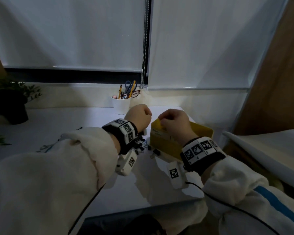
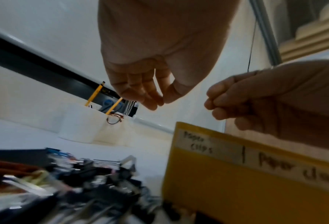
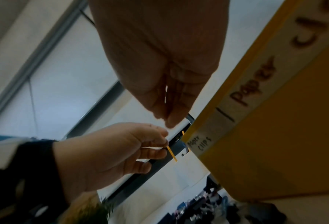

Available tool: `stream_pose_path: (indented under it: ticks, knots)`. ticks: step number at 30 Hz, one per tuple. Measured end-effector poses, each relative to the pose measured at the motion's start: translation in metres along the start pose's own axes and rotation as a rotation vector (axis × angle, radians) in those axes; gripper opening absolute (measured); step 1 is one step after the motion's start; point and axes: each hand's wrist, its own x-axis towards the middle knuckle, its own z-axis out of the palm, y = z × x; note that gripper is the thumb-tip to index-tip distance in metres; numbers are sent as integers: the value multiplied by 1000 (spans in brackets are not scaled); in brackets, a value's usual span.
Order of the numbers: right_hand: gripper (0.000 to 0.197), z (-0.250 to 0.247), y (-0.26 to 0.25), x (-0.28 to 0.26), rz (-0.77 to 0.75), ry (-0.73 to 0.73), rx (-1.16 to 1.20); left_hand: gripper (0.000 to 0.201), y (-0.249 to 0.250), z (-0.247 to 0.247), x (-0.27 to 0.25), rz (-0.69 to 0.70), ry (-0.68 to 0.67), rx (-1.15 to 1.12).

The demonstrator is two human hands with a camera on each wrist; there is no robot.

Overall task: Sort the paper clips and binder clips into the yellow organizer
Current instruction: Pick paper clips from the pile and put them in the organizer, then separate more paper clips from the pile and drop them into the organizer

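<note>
Head view: heap of binder clips and paper clips (image 1: 143, 146) lies mid-desk, touching the near-left corner of the yellow organizer (image 1: 203, 131), presumably kept close for short transfers. Organizer is an open yellow box near the desk's (image 1: 58, 126) right edge; taped front strip reads "Paper clips" at left, second label partly legible. Left hand (image 1: 139, 115) clenched above the heap; any contents not discernible. Right hand (image 1: 174, 123) over the organizer's left compartment, fingertips pinched together; whether grasping a clip, cannot tell. White pen cup (image 1: 121, 103) at far edge.
</note>
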Motion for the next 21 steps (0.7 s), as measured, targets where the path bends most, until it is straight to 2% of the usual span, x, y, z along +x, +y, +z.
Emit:
stream_pose_path:
  ticks: [1, 2, 4, 6, 8, 11, 14, 16, 17, 19, 21]
  knots:
    - [23, 3, -1, -7, -43, -71, -41, 17, -7, -3, -4, -6, 6, 78]
    - [23, 7, 0, -13, -86, -131, -114, 16, -15, -6, -9, -3, -54, 172]
    - [21, 16, 2, -18, -133, -272, -364, 18, -28, -8, -18, 19, -270, 363]
    - [18, 25, 3, -23, -138, -430, -675, 23, -39, -8, -26, 66, -419, 506]
    - [14, 32, 5, -29, -137, -502, -903, 32, -51, -5, -31, 110, -462, 595]
    - [12, 37, 3, -35, -75, -557, -1035, 43, -66, 0, -36, 124, -460, 631]
    - [15, 40, -2, -37, -78, -640, -1174, 43, -74, 0, -39, 109, -469, 575]
    - [24, 46, -2, -39, -91, -677, -1229, 35, -79, -2, -40, 106, -470, 547]
    - [22, 49, -1, -39, -74, -691, -1205, 30, -82, -4, -40, 97, -468, 532]
    - [14, 53, 2, -36, -41, -705, -1071, 29, -88, -9, -41, 82, -451, 501]
    - [21, 55, 1, -35, 18, -700, -883, 31, -92, -16, -43, 74, -421, 495]
